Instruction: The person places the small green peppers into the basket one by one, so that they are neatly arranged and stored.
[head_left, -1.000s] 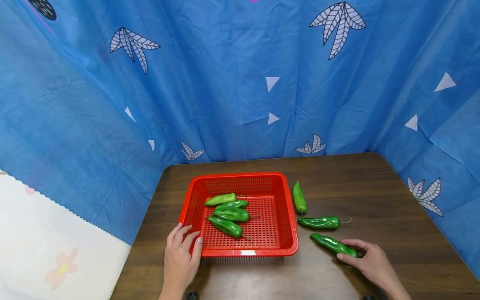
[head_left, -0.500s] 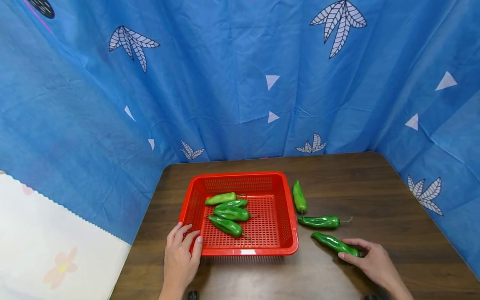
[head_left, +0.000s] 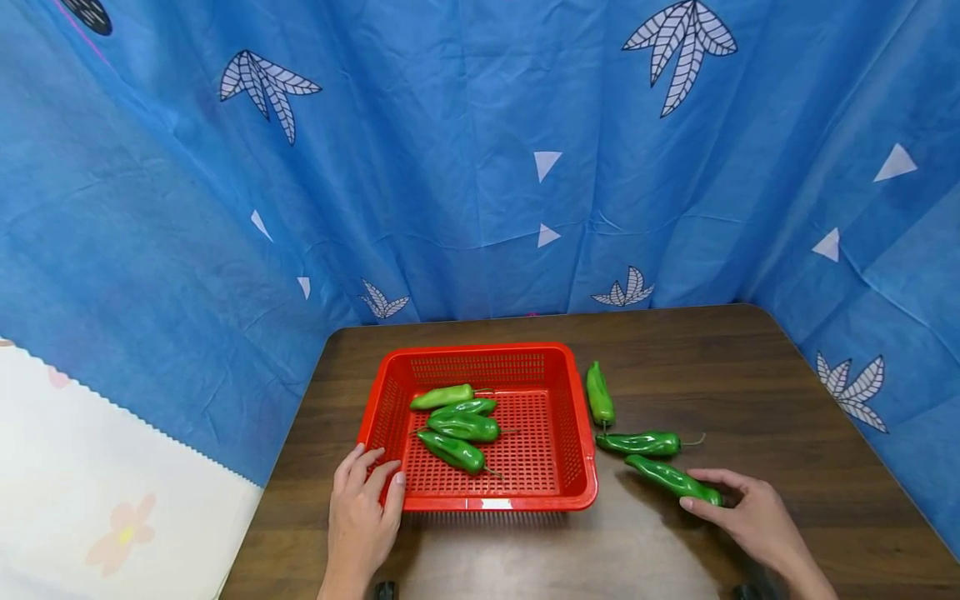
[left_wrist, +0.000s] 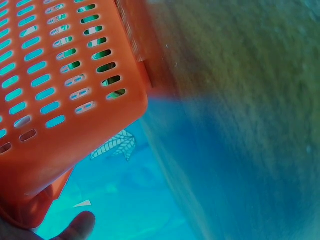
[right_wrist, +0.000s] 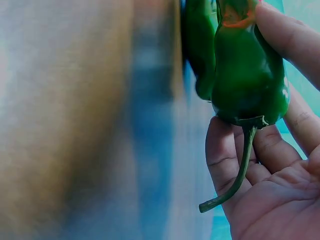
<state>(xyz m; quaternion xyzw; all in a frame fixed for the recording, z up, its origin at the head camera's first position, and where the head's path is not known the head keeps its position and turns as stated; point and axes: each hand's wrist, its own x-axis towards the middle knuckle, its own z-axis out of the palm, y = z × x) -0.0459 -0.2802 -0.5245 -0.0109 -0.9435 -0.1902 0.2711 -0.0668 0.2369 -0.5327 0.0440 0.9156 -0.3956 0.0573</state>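
My right hand point(head_left: 753, 512) pinches a glossy green chili pepper point(head_left: 667, 477) by its stem end, thumb on the near side and fingers on the far side. In the right wrist view this pepper point(right_wrist: 250, 75) shows its curved stem hanging down past the palm. Its tip points left, close to another green pepper point(head_left: 641, 443) lying on the table. A third, lighter pepper point(head_left: 598, 396) lies beside the red plastic basket point(head_left: 525, 505). My left hand point(head_left: 363, 512) rests on the basket's front-left corner, fingers loosely bent over the rim.
Several green peppers point(head_left: 465, 427) lie in the left part of the basket. The dark wooden table point(head_left: 690, 358) is bounded by a blue curtain point(head_left: 480, 167) at the back and sides. White cloth point(head_left: 75, 450) shows at the lower left.
My right hand has shifted slightly to the right, and the held pepper's tip has moved up in the view, nearer the pepper behind it. My left hand and the basket stay put.
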